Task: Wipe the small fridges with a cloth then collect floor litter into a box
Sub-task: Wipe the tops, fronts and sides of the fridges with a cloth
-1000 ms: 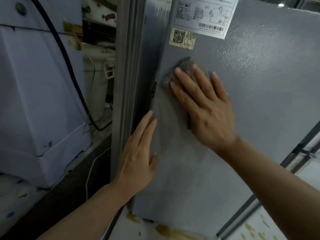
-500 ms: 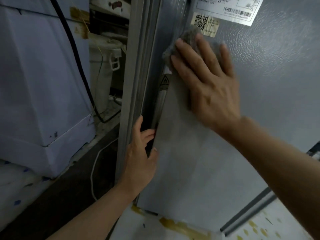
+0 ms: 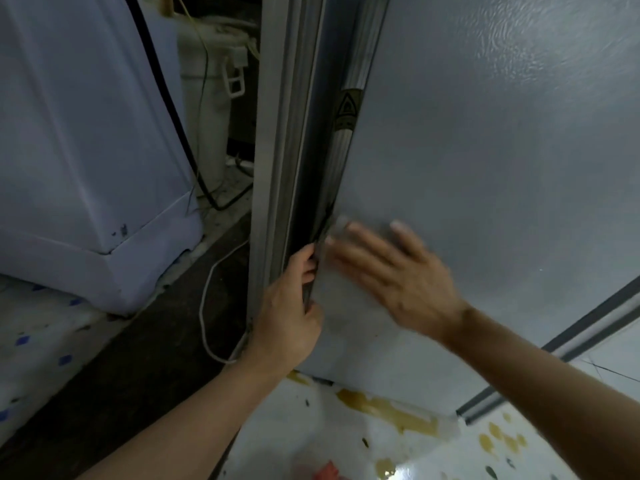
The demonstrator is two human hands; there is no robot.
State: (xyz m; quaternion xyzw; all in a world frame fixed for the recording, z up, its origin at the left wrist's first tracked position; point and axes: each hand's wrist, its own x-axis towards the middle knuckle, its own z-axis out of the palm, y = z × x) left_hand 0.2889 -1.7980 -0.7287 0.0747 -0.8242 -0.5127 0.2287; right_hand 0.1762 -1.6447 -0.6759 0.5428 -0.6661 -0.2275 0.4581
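The grey fridge (image 3: 485, 150) fills the right of the head view, its textured side panel facing me. My right hand (image 3: 391, 271) lies flat on the lower part of that panel with fingers straight; it is blurred by motion. The grey cloth is almost wholly hidden under it, and I cannot pick it out clearly. My left hand (image 3: 294, 303) grips the panel's left edge low down, fingers curled into the dark gap beside the door seal (image 3: 304, 133).
A white appliance (image 3: 86, 168) stands at left with a black cable (image 3: 166, 98) down its side. A white cord (image 3: 207, 306) lies on the dark floor strip. The pale floor (image 3: 294, 438) shows yellow stains (image 3: 388, 410) and a red scrap (image 3: 329, 471).
My right hand has swept down the panel from beside the labels to its lower part. My left hand went from lying flat to gripping the panel edge. The view has dropped lower.
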